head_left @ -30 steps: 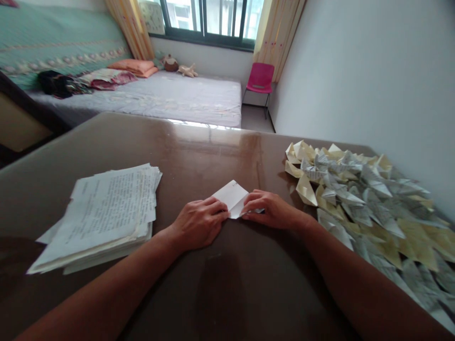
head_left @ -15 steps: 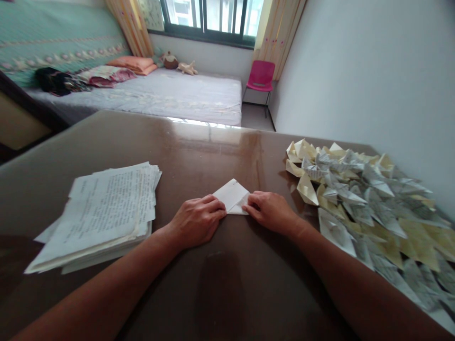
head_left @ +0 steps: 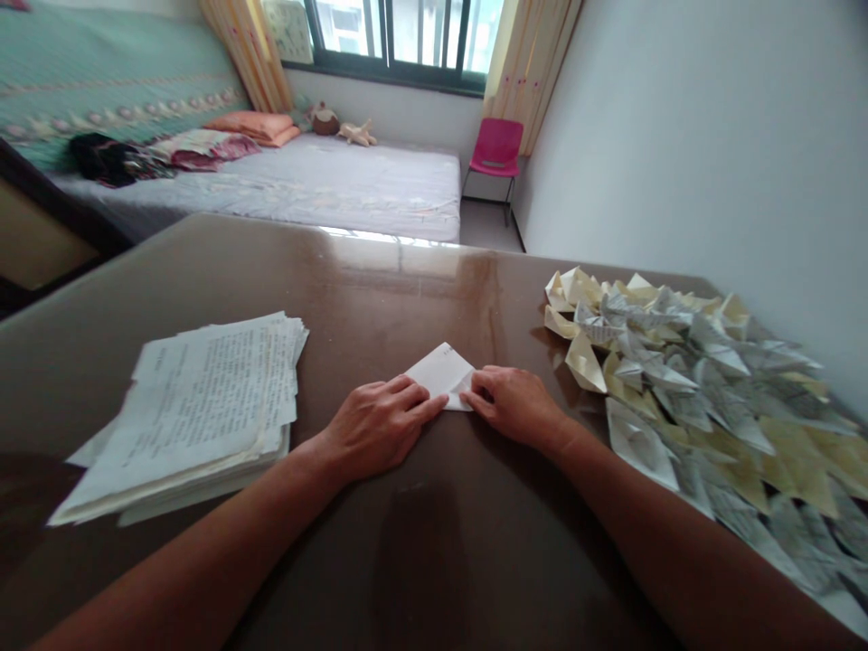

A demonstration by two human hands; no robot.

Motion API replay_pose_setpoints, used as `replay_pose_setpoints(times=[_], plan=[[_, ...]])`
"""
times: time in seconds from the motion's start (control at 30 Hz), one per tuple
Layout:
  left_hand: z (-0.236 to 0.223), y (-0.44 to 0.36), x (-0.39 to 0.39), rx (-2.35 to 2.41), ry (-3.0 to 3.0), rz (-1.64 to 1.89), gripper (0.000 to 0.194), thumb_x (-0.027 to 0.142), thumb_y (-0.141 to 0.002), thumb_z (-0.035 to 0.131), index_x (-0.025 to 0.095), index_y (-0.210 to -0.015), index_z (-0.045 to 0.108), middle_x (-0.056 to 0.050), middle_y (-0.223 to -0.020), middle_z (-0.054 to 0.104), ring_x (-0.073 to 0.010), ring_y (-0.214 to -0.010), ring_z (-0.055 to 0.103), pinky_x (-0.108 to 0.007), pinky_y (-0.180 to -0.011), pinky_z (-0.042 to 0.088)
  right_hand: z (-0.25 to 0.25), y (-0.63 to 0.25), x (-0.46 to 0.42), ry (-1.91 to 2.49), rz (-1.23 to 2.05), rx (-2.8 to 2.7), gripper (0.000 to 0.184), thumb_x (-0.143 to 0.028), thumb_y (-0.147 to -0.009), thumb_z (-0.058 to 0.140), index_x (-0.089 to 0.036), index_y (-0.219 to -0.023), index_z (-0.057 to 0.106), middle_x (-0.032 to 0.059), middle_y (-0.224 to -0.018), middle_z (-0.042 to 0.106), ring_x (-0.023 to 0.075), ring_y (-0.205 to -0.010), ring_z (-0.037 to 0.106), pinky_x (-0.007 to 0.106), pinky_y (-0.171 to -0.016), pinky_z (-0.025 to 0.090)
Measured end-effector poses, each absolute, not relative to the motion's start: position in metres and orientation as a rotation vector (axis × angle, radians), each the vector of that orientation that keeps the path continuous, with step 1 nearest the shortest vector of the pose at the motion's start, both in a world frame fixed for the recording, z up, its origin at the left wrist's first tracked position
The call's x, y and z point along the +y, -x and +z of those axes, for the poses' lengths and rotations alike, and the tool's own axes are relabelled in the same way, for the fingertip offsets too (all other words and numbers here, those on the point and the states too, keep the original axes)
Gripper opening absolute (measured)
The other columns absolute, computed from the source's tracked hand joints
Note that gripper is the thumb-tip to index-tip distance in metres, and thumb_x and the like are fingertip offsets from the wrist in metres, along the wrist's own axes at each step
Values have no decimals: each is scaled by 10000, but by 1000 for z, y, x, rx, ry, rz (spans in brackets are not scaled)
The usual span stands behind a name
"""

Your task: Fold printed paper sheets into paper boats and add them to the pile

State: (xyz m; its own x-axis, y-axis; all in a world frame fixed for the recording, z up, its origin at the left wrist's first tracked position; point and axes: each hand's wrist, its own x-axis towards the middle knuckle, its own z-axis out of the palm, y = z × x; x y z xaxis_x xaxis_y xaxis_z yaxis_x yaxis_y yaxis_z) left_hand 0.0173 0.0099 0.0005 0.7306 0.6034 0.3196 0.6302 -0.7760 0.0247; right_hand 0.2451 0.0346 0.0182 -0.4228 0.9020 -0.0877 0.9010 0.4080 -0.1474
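Note:
A small piece of folded white paper (head_left: 440,369) lies flat on the brown table, its pointed top facing away from me and a flap creased along the near side. My left hand (head_left: 382,418) presses on its left part, fingers bent together and the thumb lying along the lower edge. At the right corner, my right hand (head_left: 510,402) pinches the paper between thumb and curled fingers. Both hands cover the side corners of the paper, so those folds are hidden.
To the left is a stack of written sheets (head_left: 203,389). Many folded paper boats (head_left: 665,362), white and yellowish, crowd the table's right side beside the wall. Beyond the glossy table (head_left: 380,298) stand a bed (head_left: 393,181) and a pink chair (head_left: 497,147).
My left thumb has slid to the right along the paper's lower edge, closer to my right hand. The right hand stays almost where it was.

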Motion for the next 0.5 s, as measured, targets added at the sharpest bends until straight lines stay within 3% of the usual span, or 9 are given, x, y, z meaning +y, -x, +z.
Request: replay_pose_setpoints(times=[0.5], plan=[[2,-19,7,-993,2812,-273,308,253,-945,417,259,-1225,543,-43,-979,614,-195,-920,558,-306,-687,488,15,-245,37,1678,286,-2614,299,-429,-893,488,-214,-730,617,23,-785,669,151,-677,583,272,-537,247]])
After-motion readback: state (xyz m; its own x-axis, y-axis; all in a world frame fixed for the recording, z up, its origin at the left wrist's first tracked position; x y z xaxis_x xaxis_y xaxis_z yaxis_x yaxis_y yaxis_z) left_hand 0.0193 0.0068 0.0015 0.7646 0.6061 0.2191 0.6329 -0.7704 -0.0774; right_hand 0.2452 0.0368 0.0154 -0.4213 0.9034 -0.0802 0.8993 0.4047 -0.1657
